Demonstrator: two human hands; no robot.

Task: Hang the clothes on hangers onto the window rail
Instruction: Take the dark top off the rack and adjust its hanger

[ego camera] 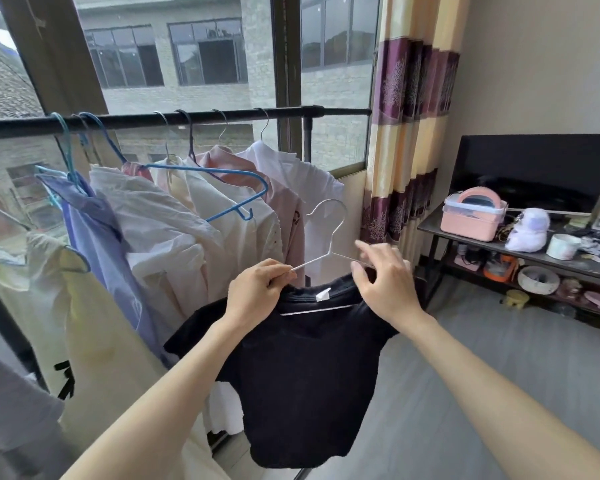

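Observation:
A black T-shirt [305, 368] hangs in front of me with a white wire hanger [326, 220] partly inside its collar. My left hand [257, 292] pinches the hanger's left arm and the collar. My right hand [385, 282] grips the hanger's right arm and the shirt's right shoulder. The hanger's hook points up, well below the black window rail [205, 117]. Several garments hang on that rail: a blue shirt [97, 237], white tops [174, 230], a pink one [284, 202]. An empty blue hanger [222, 188] hangs there too.
A striped purple and cream curtain [406, 133] hangs right of the rail's end. A dark shelf table [440, 233] at the right carries a pink box [471, 216], a plush toy, a cup and clutter, with a black screen [534, 168] behind. Grey floor lies below.

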